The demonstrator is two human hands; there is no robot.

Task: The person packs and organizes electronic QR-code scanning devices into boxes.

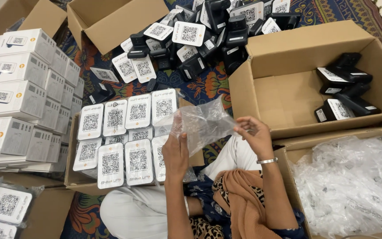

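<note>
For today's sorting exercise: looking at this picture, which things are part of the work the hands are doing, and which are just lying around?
In the work:
left hand
right hand
clear plastic bag held between both hands

Lying about:
stacked white boxes
tray of white devices
pile of black devices
open cardboard box
box of plastic bags

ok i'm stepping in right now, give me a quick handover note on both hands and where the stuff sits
Left hand: grips the near edge of a clear plastic bag, fingers closed on it.
Right hand: pinches the bag's other edge; the bag is stretched between both hands and looks empty.
Things: a tray box of white-faced devices stands in front, a loose pile of black devices lies beyond it, and a few more sit in the open carton on the right. The box of spare clear bags is at the right knee, stacked white boxes on the left.
Done: some devices at lower left already sit in plastic.
Left: the tray and pile are unbagged.
</note>
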